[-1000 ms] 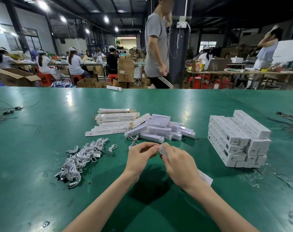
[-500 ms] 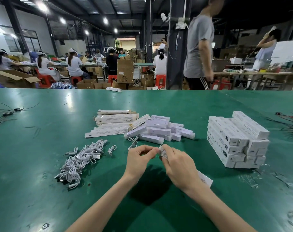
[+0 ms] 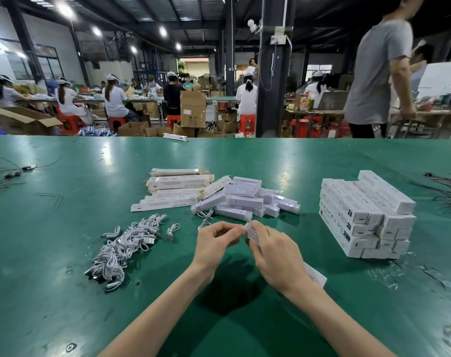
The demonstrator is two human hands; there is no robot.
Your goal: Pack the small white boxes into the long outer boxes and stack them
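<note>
Passer-by (image 3: 376,73) walked rightward; left hand (image 3: 214,244) and right hand (image 3: 277,257) grip mostly hidden outer box (image 3: 253,234).

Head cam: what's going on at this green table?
A person is working on one long outer box: the right hand grips it along its length, and the left hand pinches at its far end. Behind the hands on the green table lie loose small white boxes, flat outer boxes and a heap of white cables. A stack of packed long boxes stands to the right.
</note>
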